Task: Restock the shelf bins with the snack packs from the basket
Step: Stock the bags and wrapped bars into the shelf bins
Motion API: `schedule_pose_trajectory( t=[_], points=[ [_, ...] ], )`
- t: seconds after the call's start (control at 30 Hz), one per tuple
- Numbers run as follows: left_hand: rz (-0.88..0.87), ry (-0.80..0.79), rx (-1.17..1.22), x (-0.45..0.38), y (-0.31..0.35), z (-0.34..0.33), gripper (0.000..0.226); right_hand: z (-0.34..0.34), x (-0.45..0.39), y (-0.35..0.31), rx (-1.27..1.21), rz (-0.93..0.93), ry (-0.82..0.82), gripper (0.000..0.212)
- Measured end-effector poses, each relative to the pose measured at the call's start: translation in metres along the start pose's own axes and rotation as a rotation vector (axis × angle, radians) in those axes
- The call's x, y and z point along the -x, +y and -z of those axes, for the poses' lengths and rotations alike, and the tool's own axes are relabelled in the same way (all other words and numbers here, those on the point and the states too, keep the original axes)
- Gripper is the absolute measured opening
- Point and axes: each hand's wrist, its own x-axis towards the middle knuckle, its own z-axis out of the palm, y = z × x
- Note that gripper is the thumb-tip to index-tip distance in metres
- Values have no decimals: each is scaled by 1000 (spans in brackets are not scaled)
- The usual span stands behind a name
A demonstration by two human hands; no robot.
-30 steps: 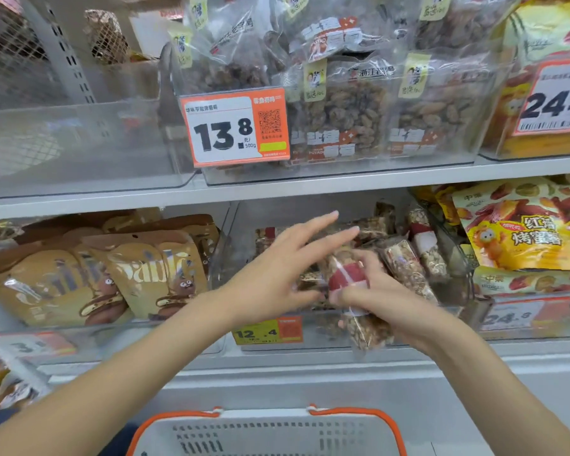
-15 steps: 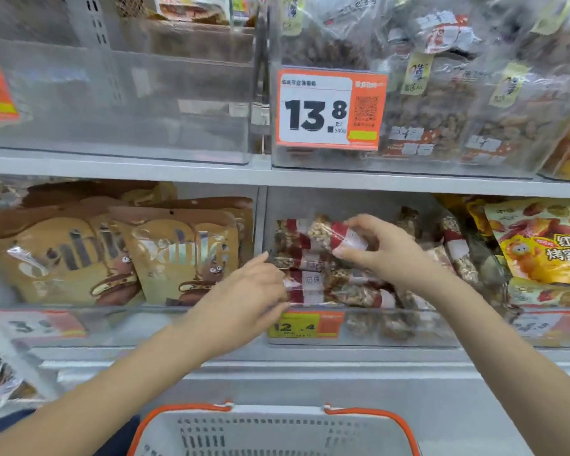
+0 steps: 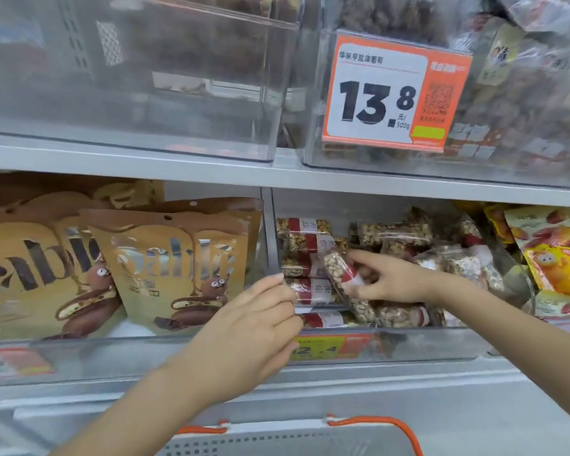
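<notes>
Two bare forearms, both reaching forward.

Left hand point(image 3: 250, 327): forearm rising from lower left, back of hand to camera, fingers point(image 3: 277, 284) loosely curled with the tips drawn together, whether they pinch anything cannot be told. Right hand point(image 3: 380, 279): forearm entering from lower right, extended leftward, index finger straight, remaining fingers and thumb curled round a snack pack point(image 3: 343, 284) held tilted.

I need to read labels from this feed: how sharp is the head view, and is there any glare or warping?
Head view: the orange-and-white 13.8 price tag reads sharply; the small yellow price tag behind the clear plastic bin front is blurred; the clear upper bin shows hazy reflections; the grey shelf edge bows from wide-angle distortion.
</notes>
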Motion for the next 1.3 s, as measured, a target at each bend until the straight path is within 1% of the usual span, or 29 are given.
schedule_pose_trajectory(
  t=[0.03, 0.1, 0.17, 0.23, 0.3, 0.37, 0.47, 0.5, 0.53, 0.57, 0.6, 0.63, 0.7, 0.77, 0.83, 0.9, 1.0, 1.07, 1.1, 1.13, 1.2, 1.23, 1.27, 1.3],
  points=[
    [12, 5, -2, 0, 1, 0, 23, -1, 2, -3, 36, 19, 25, 69],
    [29, 4, -7, 1, 5, -2, 21, -7, -1, -17, 147, 142, 112, 65],
    [45, -12, -13, 1, 7, -3, 21, -15, -11, -32, 387, 244, 185, 67],
    [60, -20, -18, 0, 9, -1, 21, -19, -21, -42, 612, 210, 174, 70],
    [84, -28, -21, 0, 12, 1, 21, -23, -26, -44, 689, 159, 124, 70],
    [109, -41, -24, 0, 15, 3, 24, -24, -23, -46, 689, 169, 171, 67],
    [100, -46, 3, -2, 19, 8, 31, -27, -14, -44, 547, 159, 379, 58],
    [80, -34, 2, -5, 20, 9, 31, -29, -12, -44, 532, 141, 402, 57],
    [64, -29, -1, -8, 19, 9, 30, -31, -12, -45, 557, 122, 390, 60],
    [54, -24, 4, -13, 18, 13, 24, -33, -12, -45, 585, 101, 364, 64],
    [57, -40, 13, -20, 18, 18, 14, -34, -12, -45, 592, 75, 358, 67],
    [84, -96, 9, -29, 18, 23, 11, -33, -12, -44, 576, 43, 376, 68],
    [165, -321, -100, -54, 18, 29, 27, -30, -14, -41, 525, 5, 456, 65],
    [267, -429, -148, -82, 14, 21, 32, -28, -15, -41, 512, 24, 482, 59],
    [344, -499, -130, -106, 6, 9, 32, -26, -15, -41, 458, 57, 429, 58],
    [369, -521, -112, -120, -1, -1, 31, -19, -7, -37, 351, 45, 358, 57],
    [365, -592, -94, -128, -6, -8, 14, -8, 8, -27, 258, 48, 279, 41],
    [318, -657, -136, -130, -5, -12, 15, -8, 15, -27, 204, 134, 199, 29],
    [298, -672, -156, -130, -5, -13, 16, -8, 17, -30, 203, 184, 112, 25],
    [289, -672, -159, -129, -6, -15, 17, -10, 17, -34, 239, 225, 5, 25],
    [294, -632, -124, -128, -8, -17, 20, -15, 11, -40, 391, 246, -177, 43],
    [297, -603, -106, -128, -10, -18, 22, -18, 7, -42, 486, 240, -212, 48],
    [306, -577, -91, -128, -11, -19, 24, -21, 3, -43, 584, 237, -210, 46],
    [320, -559, -74, -127, -11, -20, 25, -24, 0, -45, 670, 234, -182, 39]
  ],
)
